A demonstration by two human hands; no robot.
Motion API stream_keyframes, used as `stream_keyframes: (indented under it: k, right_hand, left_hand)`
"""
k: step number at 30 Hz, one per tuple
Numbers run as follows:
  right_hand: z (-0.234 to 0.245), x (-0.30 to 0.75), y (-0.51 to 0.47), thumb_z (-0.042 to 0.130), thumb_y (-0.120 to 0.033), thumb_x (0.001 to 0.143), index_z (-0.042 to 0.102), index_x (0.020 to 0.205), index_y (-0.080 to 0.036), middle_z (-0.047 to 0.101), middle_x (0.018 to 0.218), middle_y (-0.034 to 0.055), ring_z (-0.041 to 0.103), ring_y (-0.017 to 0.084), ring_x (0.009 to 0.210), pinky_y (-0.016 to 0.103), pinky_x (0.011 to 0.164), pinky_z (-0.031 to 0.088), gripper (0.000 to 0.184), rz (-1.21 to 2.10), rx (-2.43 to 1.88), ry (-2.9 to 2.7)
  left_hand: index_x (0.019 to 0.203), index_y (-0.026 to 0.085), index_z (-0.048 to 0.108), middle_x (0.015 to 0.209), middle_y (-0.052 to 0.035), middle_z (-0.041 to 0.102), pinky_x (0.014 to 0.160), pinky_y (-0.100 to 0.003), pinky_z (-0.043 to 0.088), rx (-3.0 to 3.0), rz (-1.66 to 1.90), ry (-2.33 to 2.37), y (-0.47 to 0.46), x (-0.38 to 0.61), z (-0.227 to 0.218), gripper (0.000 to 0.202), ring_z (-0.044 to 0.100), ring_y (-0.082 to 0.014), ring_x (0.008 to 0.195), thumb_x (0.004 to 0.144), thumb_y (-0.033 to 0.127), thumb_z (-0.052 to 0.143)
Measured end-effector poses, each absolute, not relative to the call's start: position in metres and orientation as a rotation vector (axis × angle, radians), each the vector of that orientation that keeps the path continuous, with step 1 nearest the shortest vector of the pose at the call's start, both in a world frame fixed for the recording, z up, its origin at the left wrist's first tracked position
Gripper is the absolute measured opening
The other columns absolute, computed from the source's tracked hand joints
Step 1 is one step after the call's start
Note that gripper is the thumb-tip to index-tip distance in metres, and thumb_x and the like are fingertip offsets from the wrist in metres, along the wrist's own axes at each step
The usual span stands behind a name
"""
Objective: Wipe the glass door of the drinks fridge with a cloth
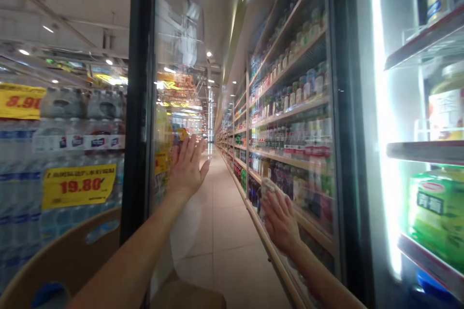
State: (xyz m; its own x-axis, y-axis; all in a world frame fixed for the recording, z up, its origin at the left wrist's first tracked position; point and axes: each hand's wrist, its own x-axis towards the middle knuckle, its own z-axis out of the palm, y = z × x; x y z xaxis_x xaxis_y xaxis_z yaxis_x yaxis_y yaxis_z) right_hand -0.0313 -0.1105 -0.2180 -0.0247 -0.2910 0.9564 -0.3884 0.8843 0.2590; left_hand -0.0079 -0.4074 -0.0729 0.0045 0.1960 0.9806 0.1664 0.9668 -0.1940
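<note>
A glass door (224,231) in a dark frame stands in front of me. My left hand (186,166) lies flat against the pane, palm forward and fingers spread, with nothing in it. Lower on the right, my right hand (279,217) presses a crumpled whitish cloth (268,186) to the same glass. The cloth shows past the fingertips, and the rest of it is hidden under the hand. Shelves of bottles and an aisle floor appear in the glass; I cannot tell how much is reflection.
Right of the door are lit cooler shelves (424,152) with a green pack (437,212) and bottles. Shrink-wrapped water bottles (83,130) are stacked at left, with yellow price signs (79,186). A tan chair-like back with cut-outs (72,251) stands close by my left arm.
</note>
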Motion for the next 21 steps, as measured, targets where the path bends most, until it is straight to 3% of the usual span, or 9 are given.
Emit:
stream_keyframes:
  k: [6, 11, 13, 17, 21]
  right_hand:
    - [-0.097, -0.054, -0.101, 0.035, -0.027, 0.090, 0.026, 0.144, -0.020, 0.037, 0.144, 0.0154, 0.026, 0.029, 0.138, 0.057, 0.106, 0.026, 0.056, 0.414, 0.093, -1.349]
    - [-0.057, -0.048, -0.135, 0.037, -0.025, 0.088, 0.036, 0.139, -0.028, 0.044, 0.141, 0.0039, 0.025, 0.021, 0.138, 0.046, 0.111, 0.022, 0.052, 0.020, 0.602, -1.507]
    - [-0.046, -0.047, -0.127, 0.037, -0.024, 0.087, 0.042, 0.136, -0.027, 0.044, 0.141, 0.0040, 0.028, 0.022, 0.137, 0.045, 0.110, 0.024, 0.049, -0.037, 0.615, -1.543]
    - [0.000, -0.051, -0.081, 0.034, -0.028, 0.087, 0.037, 0.139, -0.015, 0.038, 0.145, 0.0136, 0.028, 0.030, 0.136, 0.055, 0.105, 0.028, 0.054, 0.378, 0.091, -1.519]
    - [0.037, -0.046, -0.106, 0.031, -0.028, 0.087, 0.033, 0.141, -0.016, 0.035, 0.147, 0.0113, 0.026, 0.029, 0.137, 0.055, 0.106, 0.028, 0.055, 0.412, 0.094, -1.546]
  left_hand:
    - [0.143, 0.020, 0.028, 0.148, -0.0105, 0.031, 0.111, -0.044, 0.018, -0.266, 0.078, -1.554, -0.410, -0.012, -0.072, 0.058, 0.026, -0.0254, 0.138, 0.089, 0.037, 0.040]
    - [0.143, 0.019, 0.028, 0.147, -0.0113, 0.033, 0.111, -0.045, 0.018, -0.264, 0.096, -1.552, -0.411, -0.013, -0.075, 0.058, 0.027, -0.0262, 0.137, 0.089, 0.037, 0.041]
    - [0.142, 0.018, 0.030, 0.145, -0.0125, 0.037, 0.110, -0.046, 0.020, -0.263, 0.107, -1.541, -0.412, -0.012, -0.073, 0.058, 0.029, -0.0272, 0.136, 0.089, 0.037, 0.041]
    - [0.135, 0.016, 0.042, 0.138, -0.0143, 0.047, 0.107, -0.045, 0.028, -0.282, 0.103, -1.587, -0.418, -0.004, -0.048, 0.052, 0.038, -0.0284, 0.130, 0.088, 0.039, 0.040]
    - [0.136, 0.008, 0.038, 0.146, -0.0215, 0.031, 0.107, -0.055, 0.023, -0.095, 0.010, -1.616, -0.423, 0.006, -0.014, 0.061, 0.026, -0.0356, 0.136, 0.089, 0.047, 0.034]
